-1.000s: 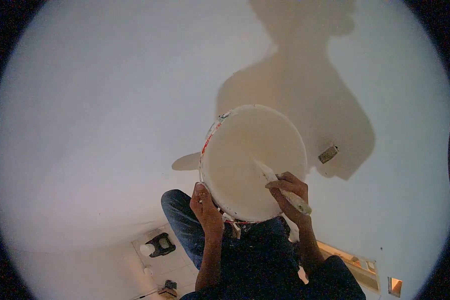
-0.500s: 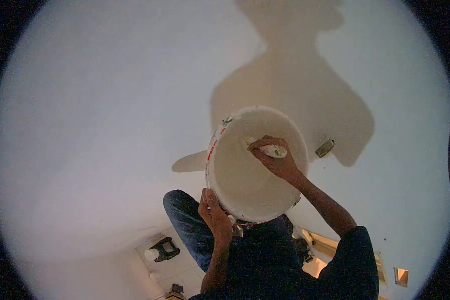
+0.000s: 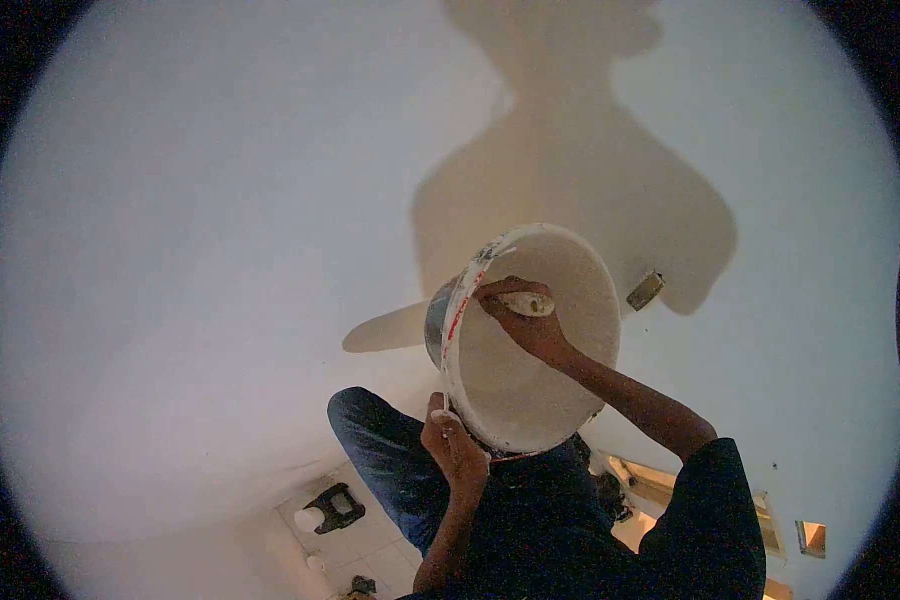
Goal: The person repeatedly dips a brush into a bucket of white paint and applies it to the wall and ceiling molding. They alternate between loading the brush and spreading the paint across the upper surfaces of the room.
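A round white bucket point(image 3: 460, 345) with red lettering on its side is tilted, its open mouth facing up toward me. Inside its mouth, near the left rim, my right hand point(image 3: 530, 325) is closed round a pale, smeared handle point(image 3: 528, 303); the tool's far end is hidden. Pale residue coats the bucket's inner wall. At the lower left rim my left hand point(image 3: 455, 445) grips the bucket's edge, with white smears on the fingers.
A pale wall point(image 3: 220, 250) carries a large shadow and a small metal box point(image 3: 646, 290) to the right of the bucket. Below left, a dark object point(image 3: 338, 508) and a white round item point(image 3: 308, 519) rest on the tiled floor point(image 3: 375, 533). A bent knee point(image 3: 370, 430) is beside the bucket.
The bucket has tilted further and shifted right, showing more of its outer left side. My left hand has moved right and slightly down with it; my right hand has moved slightly left.
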Action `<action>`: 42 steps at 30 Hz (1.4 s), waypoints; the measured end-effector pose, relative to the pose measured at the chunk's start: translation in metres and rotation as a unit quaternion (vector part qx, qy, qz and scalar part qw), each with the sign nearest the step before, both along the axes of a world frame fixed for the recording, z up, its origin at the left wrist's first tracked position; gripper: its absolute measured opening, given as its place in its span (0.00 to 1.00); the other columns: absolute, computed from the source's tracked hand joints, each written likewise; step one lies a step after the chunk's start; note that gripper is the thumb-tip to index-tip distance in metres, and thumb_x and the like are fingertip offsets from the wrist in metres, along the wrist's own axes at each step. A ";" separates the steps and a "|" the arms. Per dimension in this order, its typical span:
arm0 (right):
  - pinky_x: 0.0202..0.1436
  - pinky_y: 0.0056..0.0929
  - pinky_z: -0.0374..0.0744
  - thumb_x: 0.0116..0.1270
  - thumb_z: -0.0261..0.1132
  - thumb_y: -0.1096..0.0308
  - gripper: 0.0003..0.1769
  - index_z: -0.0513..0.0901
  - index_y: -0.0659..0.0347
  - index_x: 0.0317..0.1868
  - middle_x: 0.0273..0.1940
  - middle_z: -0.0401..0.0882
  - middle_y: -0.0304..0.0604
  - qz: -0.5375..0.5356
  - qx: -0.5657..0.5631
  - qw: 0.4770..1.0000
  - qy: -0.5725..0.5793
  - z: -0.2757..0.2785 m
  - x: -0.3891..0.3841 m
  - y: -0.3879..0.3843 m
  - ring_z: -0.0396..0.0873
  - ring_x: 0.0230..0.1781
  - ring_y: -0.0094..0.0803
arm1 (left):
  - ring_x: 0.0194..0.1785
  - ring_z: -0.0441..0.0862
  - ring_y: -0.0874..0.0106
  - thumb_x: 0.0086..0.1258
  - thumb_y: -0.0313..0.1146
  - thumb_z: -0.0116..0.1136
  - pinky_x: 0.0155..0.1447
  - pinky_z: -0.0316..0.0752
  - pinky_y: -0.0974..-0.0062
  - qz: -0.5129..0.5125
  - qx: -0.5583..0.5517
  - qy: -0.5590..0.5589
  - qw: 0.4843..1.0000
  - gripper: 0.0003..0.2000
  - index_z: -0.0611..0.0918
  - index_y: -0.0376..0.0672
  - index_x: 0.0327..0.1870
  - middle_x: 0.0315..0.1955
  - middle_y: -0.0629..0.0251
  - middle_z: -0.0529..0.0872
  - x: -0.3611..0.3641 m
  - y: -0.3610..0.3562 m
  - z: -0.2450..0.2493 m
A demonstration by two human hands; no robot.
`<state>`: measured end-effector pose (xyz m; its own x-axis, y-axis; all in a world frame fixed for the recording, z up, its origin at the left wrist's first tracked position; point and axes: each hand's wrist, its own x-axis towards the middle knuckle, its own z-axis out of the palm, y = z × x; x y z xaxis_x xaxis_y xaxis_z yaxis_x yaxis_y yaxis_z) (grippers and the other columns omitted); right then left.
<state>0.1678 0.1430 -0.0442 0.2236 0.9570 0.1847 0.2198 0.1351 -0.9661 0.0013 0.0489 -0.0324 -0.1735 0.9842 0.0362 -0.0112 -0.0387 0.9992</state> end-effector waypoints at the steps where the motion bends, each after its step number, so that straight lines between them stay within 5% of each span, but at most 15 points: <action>1: 0.41 0.25 0.78 0.60 0.66 0.71 0.05 0.84 0.63 0.35 0.36 0.83 0.40 0.001 0.046 0.999 -0.010 -0.003 -0.003 0.000 0.79 0.36 0.25 | 0.39 0.72 0.71 0.73 0.55 0.33 0.45 0.69 0.72 -0.026 0.003 -0.031 0.999 0.29 0.73 0.30 0.43 0.35 0.59 0.77 -0.003 0.000 -0.010; 2: 0.41 0.25 0.78 0.60 0.66 0.71 0.05 0.84 0.63 0.35 0.36 0.83 0.40 0.002 0.050 0.999 -0.009 -0.005 -0.005 -0.002 0.79 0.36 0.25 | 0.45 0.75 0.67 0.74 0.54 0.33 0.53 0.70 0.69 -0.052 0.009 -0.060 0.997 0.31 0.72 0.28 0.51 0.43 0.55 0.79 -0.003 0.000 -0.010; 7: 0.43 0.27 0.79 0.64 0.63 0.62 0.12 0.81 0.60 0.43 0.37 0.81 0.37 0.071 -0.089 0.977 0.181 -0.008 -0.008 -0.018 0.78 0.36 0.27 | 0.44 0.76 0.67 0.72 0.58 0.29 0.52 0.71 0.68 -0.025 -0.047 -0.110 0.992 0.34 0.73 0.28 0.50 0.43 0.54 0.79 0.005 -0.003 0.011; 10: 0.43 0.30 0.80 0.63 0.63 0.67 0.10 0.80 0.62 0.43 0.40 0.79 0.42 0.051 -0.117 0.938 0.324 -0.004 -0.007 -0.028 0.79 0.38 0.31 | 0.44 0.76 0.67 0.72 0.59 0.31 0.53 0.70 0.69 -0.010 -0.075 -0.122 0.990 0.35 0.74 0.28 0.49 0.43 0.54 0.80 0.002 -0.003 0.008; 13: 0.43 0.29 0.80 0.64 0.63 0.59 0.16 0.78 0.60 0.47 0.44 0.78 0.39 0.037 -0.149 0.942 0.298 0.007 0.000 -0.039 0.78 0.40 0.28 | 0.41 0.76 0.69 0.73 0.56 0.32 0.49 0.71 0.71 0.013 -0.094 -0.095 0.991 0.33 0.74 0.24 0.45 0.38 0.54 0.81 -0.002 0.001 0.008; 18: 0.44 0.31 0.81 0.63 0.63 0.61 0.15 0.78 0.61 0.46 0.43 0.79 0.41 -0.016 -0.132 0.935 0.330 0.033 0.007 -0.066 0.79 0.41 0.30 | 0.36 0.76 0.71 0.75 0.49 0.32 0.43 0.72 0.75 0.067 -0.083 -0.053 0.993 0.31 0.75 0.20 0.43 0.33 0.55 0.81 0.003 0.002 0.013; 23: 0.43 0.31 0.82 0.62 0.65 0.65 0.14 0.79 0.65 0.44 0.41 0.79 0.45 -0.058 -0.081 0.939 0.330 0.058 0.017 -0.092 0.80 0.39 0.32 | 0.25 0.62 0.79 0.76 0.49 0.33 0.29 0.63 0.73 0.070 -0.126 -0.083 0.986 0.28 0.71 0.32 0.24 0.19 0.69 0.70 -0.003 0.021 0.028; 26: 0.41 0.30 0.83 0.64 0.61 0.69 0.12 0.77 0.65 0.46 0.43 0.78 0.46 -0.061 -0.066 0.949 0.301 0.062 0.021 -0.100 0.80 0.40 0.32 | 0.22 0.56 0.81 0.76 0.49 0.34 0.25 0.56 0.74 0.088 -0.067 -0.016 0.994 0.25 0.63 0.40 0.19 0.16 0.74 0.63 -0.009 0.036 0.025; 32: 0.40 0.34 0.83 0.63 0.63 0.65 0.14 0.78 0.68 0.44 0.42 0.79 0.47 -0.070 0.057 0.950 0.298 0.060 0.029 -0.105 0.80 0.38 0.35 | 0.21 0.56 0.82 0.75 0.51 0.36 0.25 0.55 0.77 0.069 -0.094 -0.086 0.989 0.25 0.64 0.44 0.18 0.15 0.77 0.62 -0.014 0.059 0.011; 37: 0.36 0.22 0.84 0.67 0.59 0.62 0.18 0.71 0.62 0.52 0.44 0.75 0.44 -0.085 0.021 0.839 0.537 0.040 0.037 -0.097 0.79 0.39 0.31 | 0.21 0.57 0.83 0.74 0.52 0.37 0.25 0.57 0.79 0.076 -0.091 -0.096 0.988 0.25 0.67 0.43 0.19 0.15 0.77 0.64 -0.012 0.066 0.007; 42: 0.31 0.17 0.83 0.66 0.59 0.55 0.21 0.71 0.61 0.51 0.46 0.73 0.43 -0.104 -0.018 0.797 0.595 0.028 0.047 -0.096 0.78 0.39 0.27 | 0.24 0.65 0.84 0.74 0.51 0.39 0.27 0.63 0.81 0.048 -0.097 -0.073 0.991 0.25 0.77 0.35 0.30 0.20 0.73 0.74 -0.005 0.070 0.006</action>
<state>0.2148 0.0466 -0.0162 0.3743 0.8763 -0.3034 -0.8405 0.1824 -0.5102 -0.0041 0.1190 -0.0268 -0.2565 0.9488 -0.1843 -0.1609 0.1461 0.9761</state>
